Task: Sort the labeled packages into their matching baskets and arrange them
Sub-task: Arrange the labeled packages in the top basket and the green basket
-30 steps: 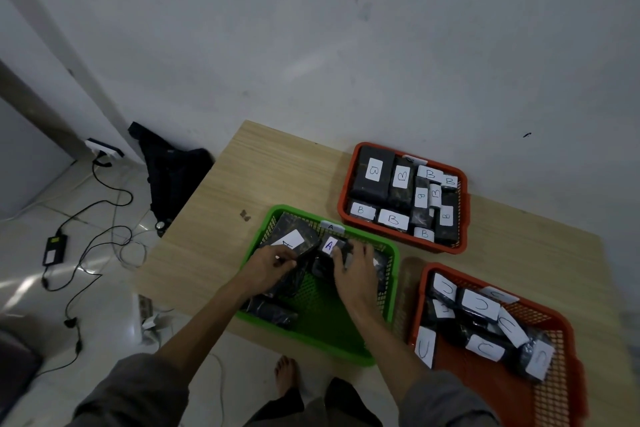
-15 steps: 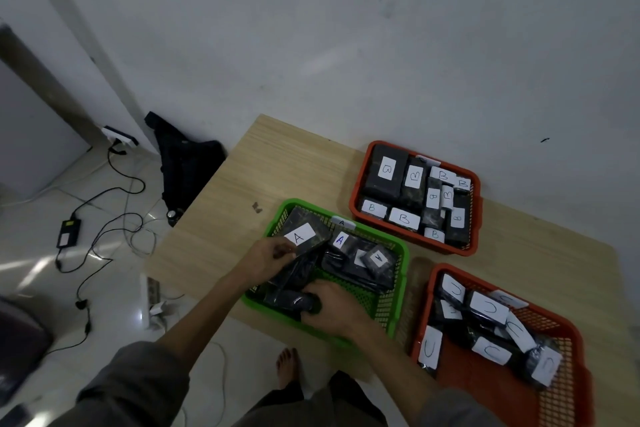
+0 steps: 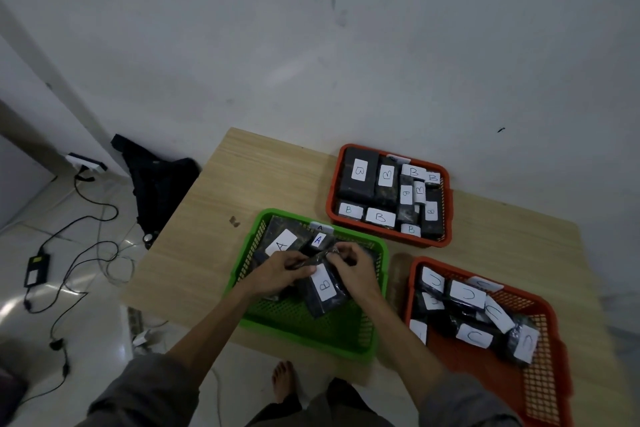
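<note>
- While both hands sit over the green basket (image 3: 313, 340), they hold one black package (image 3: 320, 291) between them, and its white label reads "B", so it's in the wrong bin right now.
- Left hand (image 3: 280, 270) has its fingers curled onto the package's top left end; right hand (image 3: 349, 265) pinches the top edge with bent fingers. Package hangs tilted above the basket's mesh floor.
- Further back in the green basket there's a bigger package with an "A" label (image 3: 282, 243), a small one with a blue "A" (image 3: 318, 239), plus an "A" tag (image 3: 320, 227) clipped on the far rim.
- Far red basket (image 3: 381, 237) is packed tight with black packages, all labels reading "B", some sideways or upside down.
- Near red basket (image 3: 540, 381) on the right holds packages marked "C", lying every which way, a few labels rotated so they look like "U".
- All three baskets sit on a light wood table (image 3: 214, 218).
</note>
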Demonstrator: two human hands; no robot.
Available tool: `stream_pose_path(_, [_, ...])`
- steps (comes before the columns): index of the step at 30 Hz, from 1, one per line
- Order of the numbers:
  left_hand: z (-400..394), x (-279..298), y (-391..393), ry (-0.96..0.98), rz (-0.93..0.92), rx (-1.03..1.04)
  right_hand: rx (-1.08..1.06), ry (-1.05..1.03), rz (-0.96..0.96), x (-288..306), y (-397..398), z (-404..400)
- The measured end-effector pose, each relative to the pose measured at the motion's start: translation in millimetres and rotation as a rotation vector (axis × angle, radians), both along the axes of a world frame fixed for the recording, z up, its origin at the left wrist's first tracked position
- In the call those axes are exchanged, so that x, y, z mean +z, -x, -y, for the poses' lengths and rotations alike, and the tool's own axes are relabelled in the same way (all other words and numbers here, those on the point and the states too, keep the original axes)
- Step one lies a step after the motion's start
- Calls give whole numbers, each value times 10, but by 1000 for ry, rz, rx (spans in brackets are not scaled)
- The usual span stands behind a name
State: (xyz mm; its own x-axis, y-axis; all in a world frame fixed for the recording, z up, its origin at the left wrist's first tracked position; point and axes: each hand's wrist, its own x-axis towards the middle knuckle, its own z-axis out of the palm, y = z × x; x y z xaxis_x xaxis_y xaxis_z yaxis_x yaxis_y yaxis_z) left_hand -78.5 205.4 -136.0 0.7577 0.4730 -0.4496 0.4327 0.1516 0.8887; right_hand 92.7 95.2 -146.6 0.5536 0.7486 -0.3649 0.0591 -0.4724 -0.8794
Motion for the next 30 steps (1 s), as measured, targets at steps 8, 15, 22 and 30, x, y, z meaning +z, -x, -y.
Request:
stream_pose_path(8, [-18, -99, -307, 362, 113, 464, -261, -63, -208, 66, -63, 111])
stream_pose_path(15, [-7, -96, -798, 337, 83, 389, -335, -90, -262, 80, -354, 173])
stream_pose_path(22, [-8, -26, -1556, 25, 11, 316, -463, -150, -238, 98, -918, 166])
stream_pose_path(30, [15, -48, -2569, -281, -127, 107, -517, 32, 83, 35, -1775, 110])
